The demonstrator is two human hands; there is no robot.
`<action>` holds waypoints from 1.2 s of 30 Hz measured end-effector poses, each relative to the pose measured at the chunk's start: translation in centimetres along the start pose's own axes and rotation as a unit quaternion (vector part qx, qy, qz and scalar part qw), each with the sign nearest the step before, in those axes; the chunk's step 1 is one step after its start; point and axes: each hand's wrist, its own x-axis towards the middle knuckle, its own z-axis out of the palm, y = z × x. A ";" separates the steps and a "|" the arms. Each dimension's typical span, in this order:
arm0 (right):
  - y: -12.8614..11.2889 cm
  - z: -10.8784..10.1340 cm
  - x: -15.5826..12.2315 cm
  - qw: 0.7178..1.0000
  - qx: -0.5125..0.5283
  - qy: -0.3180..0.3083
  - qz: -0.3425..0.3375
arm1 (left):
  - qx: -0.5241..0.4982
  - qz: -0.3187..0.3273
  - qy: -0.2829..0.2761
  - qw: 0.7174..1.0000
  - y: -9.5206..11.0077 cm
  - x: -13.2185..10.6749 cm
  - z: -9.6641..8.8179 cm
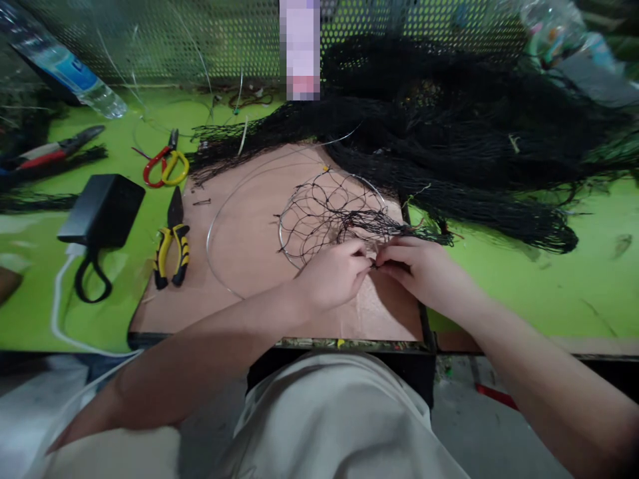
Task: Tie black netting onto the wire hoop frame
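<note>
A wire hoop (280,234) with black knotted netting (319,206) across it lies on a tan board (259,273). My left hand (339,269) is at the hoop's near side, thumb and fingers pinched on the netting's edge. Close beside it, my right hand (417,266) pinches the same dark strand of netting, and the fingertips of both hands nearly meet. Gathered netting bunches just beyond my fingers. The near right part of the hoop is hidden by my hands.
A large heap of black netting (449,146) fills the back right. To the left lie yellow-black pliers (172,249), red-yellow cutters (167,166), a black box with a white cable (102,209), more pliers (54,150) and a water bottle (74,70). A thin wire (208,236) curves over the board.
</note>
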 end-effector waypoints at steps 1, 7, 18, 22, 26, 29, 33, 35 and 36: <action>0.0 0.1 -0.1 1.000 -0.009 0.005 -0.001 | -0.010 -0.004 0.009 1.000 0.0 -0.1 0.0; -0.6 0.9 -1.1 0.992 -0.122 0.033 -0.021 | -0.040 -0.010 0.014 0.999 0.4 -0.3 -0.6; -1.8 1.3 -2.0 0.963 -0.257 0.046 -0.068 | 0.054 0.014 0.000 0.998 1.0 -0.6 -1.3; -2.4 0.8 -2.2 0.962 -0.251 0.070 -0.079 | 0.102 0.010 0.016 0.995 1.9 -0.7 -1.8; -3.0 -0.2 -2.3 0.967 -0.229 0.090 -0.063 | 0.094 -0.006 0.049 0.994 2.6 -0.7 -2.5; -3.5 -1.2 -2.2 0.974 -0.197 0.105 -0.048 | 0.026 -0.036 0.057 0.997 2.7 -0.3 -3.1; -4.1 -2.5 -1.8 0.977 -0.164 0.123 -0.058 | -0.107 -0.061 0.061 0.991 2.3 0.2 -3.9; -4.3 -3.1 -1.7 0.975 -0.166 0.131 -0.064 | -0.161 -0.065 0.056 0.983 2.0 0.3 -4.0; -4.4 -3.3 -1.7 0.974 -0.171 0.134 -0.068 | -0.184 -0.068 0.055 0.979 1.9 0.4 -4.1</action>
